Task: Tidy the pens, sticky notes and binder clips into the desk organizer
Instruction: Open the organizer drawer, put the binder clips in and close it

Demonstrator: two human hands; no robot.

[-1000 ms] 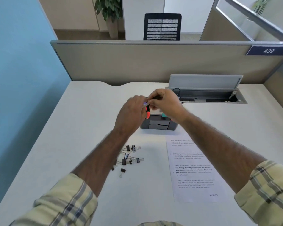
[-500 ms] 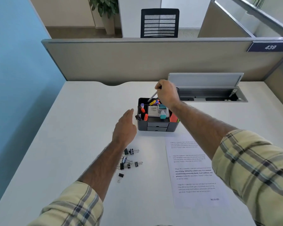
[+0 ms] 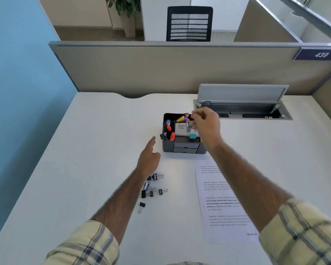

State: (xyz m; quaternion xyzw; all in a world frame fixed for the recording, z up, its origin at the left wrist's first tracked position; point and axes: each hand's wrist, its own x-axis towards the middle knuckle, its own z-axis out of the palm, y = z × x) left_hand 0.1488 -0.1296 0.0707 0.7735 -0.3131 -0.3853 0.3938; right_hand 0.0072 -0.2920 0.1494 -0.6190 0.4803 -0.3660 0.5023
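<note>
**Clips waiting, pens nearly home**

The right hand (image 3: 205, 127) is hovering over the desk organizer (image 3: 183, 146), fingers pinched narrow around something thin and silvery; whether it is a pen or a clip wire, I cannot tell. The left hand (image 3: 148, 159) is lying open and empty, fingers stretched toward the organizer's near left corner, holding nothing.

Just behind that left wrist, the binder clips (image 3: 151, 188) are lying scattered on the desk (image 3: 84, 150): small black bodies with springy wire loops. They are looking light, stiff and a little slippery on the smooth white top, so pinching each by its folded body, or hooking a wire loop, is probably the surest hold.

Under the right hand, the organizer is a dark, rigid plastic box with two small drawers in front. Bright capped pens (image 3: 182, 118) are standing in its rear compartments, and a white pad, likely sticky notes (image 3: 181, 129), is resting beside the right fingertips. A thin printed sheet (image 3: 224, 203) is lying flat beneath the right forearm.
</note>
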